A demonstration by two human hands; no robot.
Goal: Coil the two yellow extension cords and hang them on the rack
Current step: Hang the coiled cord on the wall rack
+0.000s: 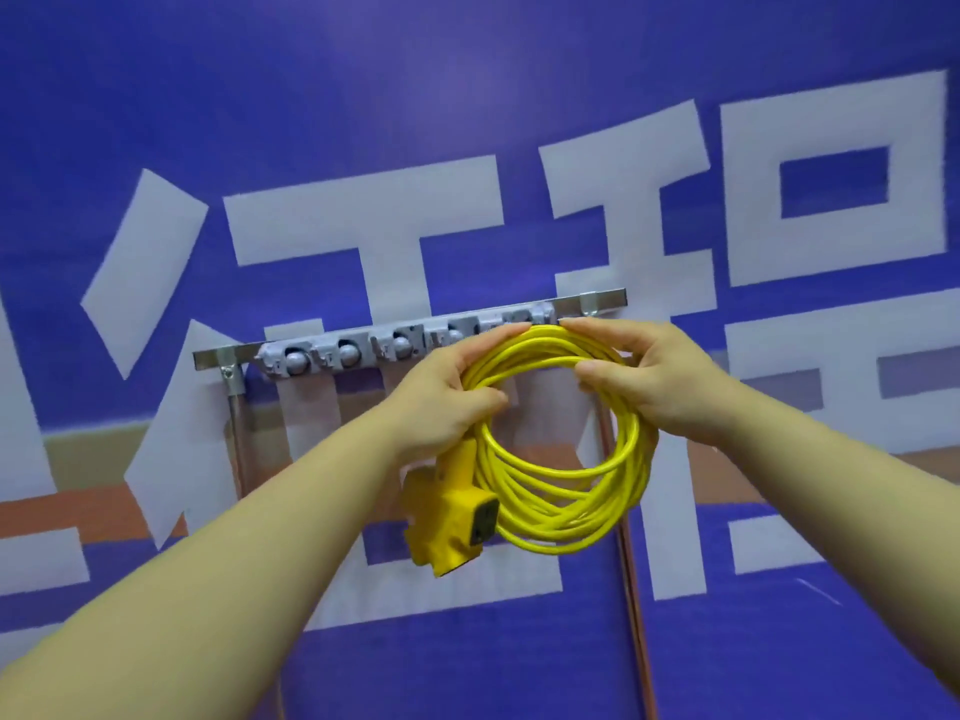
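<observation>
Coiled yellow rubber extension cord hangs between left hand and right hand, upper strands gripped by both. Grey metal wall rack stands just behind the fingertips. Yellow plastic socket block hangs below the left fingers.
</observation>
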